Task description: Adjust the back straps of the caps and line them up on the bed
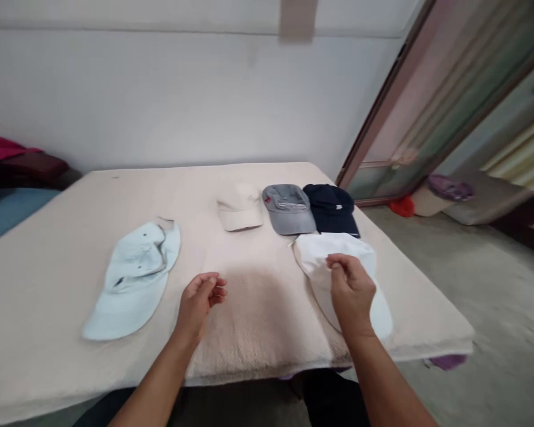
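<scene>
My left hand [201, 298] is held over the near middle of the bed, its fingers loosely curled and apart with nothing in them. To its left lies a pale blue cap [133, 281], brim toward me and strap at the far end. My right hand [350, 287] is closed in front of a white cap [380, 311] and hides part of it. Whether its fingertips touch or pinch anything is hidden. Farther back, side by side, are a cream cap [240, 209], a grey cap [289, 209] and a dark navy cap [331, 209].
A cream cloth [258, 332] covers the bed, whose right edge drops to a grey floor [493, 279]. Behind stands a white wall [182, 101]. A dark red bundle [26, 166] sits at the far left. On the floor at right are a red item [401, 206] and a bin [429, 198].
</scene>
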`<state>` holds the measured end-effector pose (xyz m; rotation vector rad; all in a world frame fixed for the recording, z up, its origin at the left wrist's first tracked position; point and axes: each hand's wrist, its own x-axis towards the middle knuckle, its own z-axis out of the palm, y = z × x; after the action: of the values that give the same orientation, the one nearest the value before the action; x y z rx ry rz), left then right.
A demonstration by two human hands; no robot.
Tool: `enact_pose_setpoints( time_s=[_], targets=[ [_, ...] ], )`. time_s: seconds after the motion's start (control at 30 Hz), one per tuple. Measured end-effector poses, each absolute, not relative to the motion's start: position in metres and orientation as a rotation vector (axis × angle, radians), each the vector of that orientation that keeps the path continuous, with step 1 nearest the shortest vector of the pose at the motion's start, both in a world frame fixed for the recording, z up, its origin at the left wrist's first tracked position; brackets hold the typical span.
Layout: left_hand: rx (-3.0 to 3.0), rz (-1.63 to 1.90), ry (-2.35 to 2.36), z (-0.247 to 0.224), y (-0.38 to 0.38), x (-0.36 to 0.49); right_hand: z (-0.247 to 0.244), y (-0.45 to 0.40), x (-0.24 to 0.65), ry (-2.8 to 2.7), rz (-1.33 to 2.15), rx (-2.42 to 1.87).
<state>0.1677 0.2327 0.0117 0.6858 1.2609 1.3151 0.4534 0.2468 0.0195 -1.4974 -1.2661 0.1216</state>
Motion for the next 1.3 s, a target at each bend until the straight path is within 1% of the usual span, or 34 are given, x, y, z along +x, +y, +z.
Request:
enact_pose_setpoints(
  time_s=[0.13,0.27,0.33,0.4,0.47,0.53,0.6,0.7,0.8,1.03,1.2,1.3],
  targets=[
    [0.904,1.657,1.436,0.03,0.229,0.134,0.016,0.244,0.381,-1.628,0.422,-1.344],
    [0.914,1.993,1.617,0.036,0.223,0.075,0.007,0.242,0.332,-1.796,0.651,-1.235],
    [0.903,2.031,1.792,0.032,0.22,0.04,0.004,0.242,0.313,-1.83,0.738,-1.193],
    [0.925,1.825,2.058,0.024,0.216,0.008,0.001,0.243,0.296,-1.844,0.812,-1.162],
    [0.996,1.476,2.245,0.016,0.212,-0.014,-0.003,0.244,0.278,-1.822,0.889,-1.165],
    [1.123,1.197,2.274,0.011,0.209,-0.025,-0.008,0.246,0.261,-1.766,1.0,-1.18],
    [1.255,1.056,2.26,0.009,0.206,-0.024,-0.014,0.248,0.244,-1.681,1.146,-1.196],
    [1.401,0.954,2.214,0.008,0.201,-0.014,-0.021,0.249,0.224,-1.51,1.353,-1.215],
    [1.482,0.852,2.07,0.009,0.194,-0.007,-0.021,0.252,0.212,-1.307,1.501,-1.24],
    [1.293,0.854,1.736,0.015,0.182,-0.001,-0.008,0.26,0.214,-0.968,1.724,-1.306],
    [1.093,0.852,1.524,0.018,0.179,0.014,-0.003,0.264,0.232,-0.938,1.877,-1.214],
    [1.052,0.825,1.379,0.019,0.178,0.02,0.0,0.263,0.246,-0.957,2.054,-1.025]
  ],
)
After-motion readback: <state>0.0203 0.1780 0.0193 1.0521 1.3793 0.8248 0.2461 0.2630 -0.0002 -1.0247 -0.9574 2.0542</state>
